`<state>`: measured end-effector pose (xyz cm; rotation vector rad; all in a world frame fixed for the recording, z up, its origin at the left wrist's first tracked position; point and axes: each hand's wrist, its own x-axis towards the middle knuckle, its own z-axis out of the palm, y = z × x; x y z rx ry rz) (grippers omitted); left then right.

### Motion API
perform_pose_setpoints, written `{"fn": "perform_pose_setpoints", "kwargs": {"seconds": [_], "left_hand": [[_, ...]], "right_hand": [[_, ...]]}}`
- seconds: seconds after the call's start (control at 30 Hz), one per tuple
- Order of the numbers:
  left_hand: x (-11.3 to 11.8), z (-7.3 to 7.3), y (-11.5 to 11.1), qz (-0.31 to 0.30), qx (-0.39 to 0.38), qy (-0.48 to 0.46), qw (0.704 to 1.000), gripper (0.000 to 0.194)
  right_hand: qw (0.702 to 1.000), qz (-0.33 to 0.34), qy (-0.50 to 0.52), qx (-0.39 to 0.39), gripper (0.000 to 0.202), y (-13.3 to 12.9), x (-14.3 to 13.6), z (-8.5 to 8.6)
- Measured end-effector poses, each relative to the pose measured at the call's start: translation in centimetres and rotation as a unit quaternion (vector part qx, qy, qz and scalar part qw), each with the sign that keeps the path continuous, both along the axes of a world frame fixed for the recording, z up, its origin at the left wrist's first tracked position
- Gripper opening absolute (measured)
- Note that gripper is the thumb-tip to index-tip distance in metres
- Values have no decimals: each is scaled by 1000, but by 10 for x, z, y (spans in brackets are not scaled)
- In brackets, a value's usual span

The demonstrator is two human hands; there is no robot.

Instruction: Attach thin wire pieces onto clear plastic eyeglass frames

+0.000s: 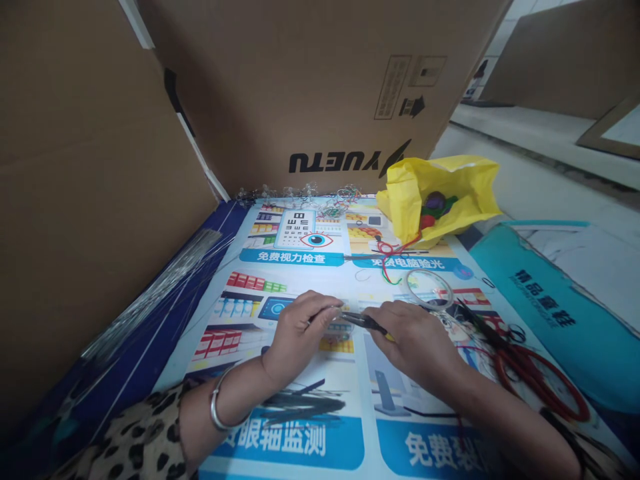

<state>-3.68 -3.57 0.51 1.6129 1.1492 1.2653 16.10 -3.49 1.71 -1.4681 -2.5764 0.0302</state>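
Note:
Near the middle of the printed sheet [295, 293], my left hand [300, 333] is closed, thumb and fingers pinching something too small to make out, probably thin wire. My right hand [417, 337] wraps round the handles of dark pliers [363, 321], whose tip points left and meets the fingertips of my left hand. A bundle of short dark strips [305, 407] lies below my left hand. Just beyond my right hand sits a roll of clear tape [430, 289], with red cord [387, 250] behind it.
Red-handled scissors [540, 380] lie at the right. A yellow bag [440, 200] holding coloured balls stands at the back right. Cardboard walls [300, 87] rise behind and left. Long thin wires [160, 300] lie along the left; tangled wire pieces [320, 200] line the back edge.

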Motion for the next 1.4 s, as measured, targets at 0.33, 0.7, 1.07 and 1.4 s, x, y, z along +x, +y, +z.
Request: {"fn": "perform_pose_setpoints", "kwargs": {"seconds": [0.33, 0.7, 1.07, 1.4], "left_hand": [[-2, 0, 4, -30, -11, 16, 999, 13], [-6, 5, 6, -81, 20, 49, 995, 17], [-9, -3, 10, -105, 75, 61, 990, 15], [-9, -6, 12, -103, 100, 64, 988, 15]], "right_hand": [[995, 26, 57, -71, 20, 5, 3, -1], [985, 50, 111, -119, 21, 9, 7, -5], [991, 43, 77, -102, 22, 11, 9, -7], [994, 44, 79, -68, 23, 8, 8, -4]]}}
